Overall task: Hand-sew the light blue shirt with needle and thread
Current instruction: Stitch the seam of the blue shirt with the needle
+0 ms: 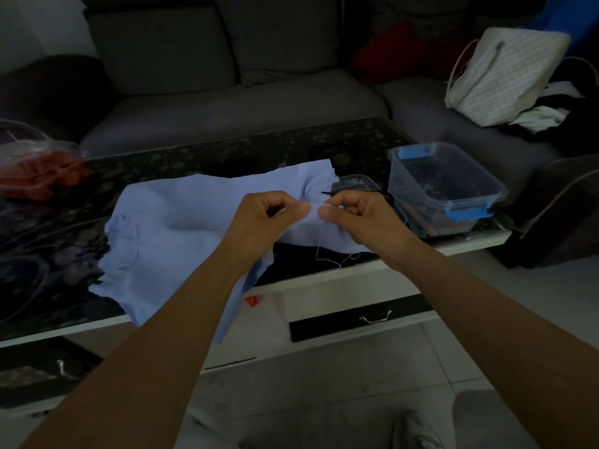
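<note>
Item, at the grip: we are pinching a raised fold of the light blue shirt (168, 228) between the thumb and curled fingers of our left hand (269, 215). Our right hand (363, 217) is pinching the same fold just beside it, the two thumbs nearly touching, both grips narrow and closed on cloth. The needle is proving too small for us to make out. A pale thread (324, 254) is hanging from the fold below our right thumb and looping down toward the table's near edge. The shirt is lying spread on the dark patterned table (227, 150), its left part rumpled, one corner drooping over the white front edge. Just beyond our right hand a small clear container (358, 182) is sitting, and to its right a clear plastic box (447, 189) with blue latches. At the table's far left a clear plastic bag (35, 163) with red contents is resting. Behind, a grey sofa (227, 92) is carrying a white bag (505, 76). Under the tabletop a black drawer (324, 325) with a metal handle is showing.
</note>
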`<state>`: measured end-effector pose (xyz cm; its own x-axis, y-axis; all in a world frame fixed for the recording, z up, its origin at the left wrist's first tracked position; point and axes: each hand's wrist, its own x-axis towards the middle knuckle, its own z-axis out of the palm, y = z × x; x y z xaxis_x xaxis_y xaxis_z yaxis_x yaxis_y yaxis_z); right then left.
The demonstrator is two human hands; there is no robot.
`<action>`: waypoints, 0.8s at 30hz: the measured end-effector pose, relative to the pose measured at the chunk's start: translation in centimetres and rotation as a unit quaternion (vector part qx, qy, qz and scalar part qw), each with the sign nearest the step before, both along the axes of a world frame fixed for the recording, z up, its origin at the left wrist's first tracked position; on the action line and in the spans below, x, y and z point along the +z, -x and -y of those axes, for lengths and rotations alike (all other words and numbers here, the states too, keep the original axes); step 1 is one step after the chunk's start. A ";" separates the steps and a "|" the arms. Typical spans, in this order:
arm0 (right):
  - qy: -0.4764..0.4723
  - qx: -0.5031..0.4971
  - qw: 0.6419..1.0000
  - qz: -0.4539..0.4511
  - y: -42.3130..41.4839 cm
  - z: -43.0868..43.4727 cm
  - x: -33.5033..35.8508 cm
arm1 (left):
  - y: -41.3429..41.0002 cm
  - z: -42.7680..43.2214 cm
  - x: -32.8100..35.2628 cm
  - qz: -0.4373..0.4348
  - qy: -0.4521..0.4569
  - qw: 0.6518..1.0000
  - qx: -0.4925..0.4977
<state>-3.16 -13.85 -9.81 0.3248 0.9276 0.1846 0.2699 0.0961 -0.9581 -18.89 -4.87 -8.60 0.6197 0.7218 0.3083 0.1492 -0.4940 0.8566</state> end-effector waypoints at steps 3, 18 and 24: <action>-0.005 0.005 1.000 0.002 0.0 0.0 0.0 | -0.1 0.1 -0.1 -0.001 -0.008 1.000 -0.003; 0.008 -0.012 0.998 -0.063 -0.6 -0.1 -0.1 | 0.0 0.0 -0.2 0.001 0.056 0.998 -0.003; -0.041 0.046 0.997 0.049 -0.6 1.0 0.1 | 0.1 -0.2 -0.3 0.008 0.086 0.996 0.005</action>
<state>-2.61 -14.88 -9.73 0.2150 0.9330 0.2885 0.3482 0.2028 -0.9152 -18.98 -4.68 -8.92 0.6083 0.7710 0.1886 0.1396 -0.3378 0.9308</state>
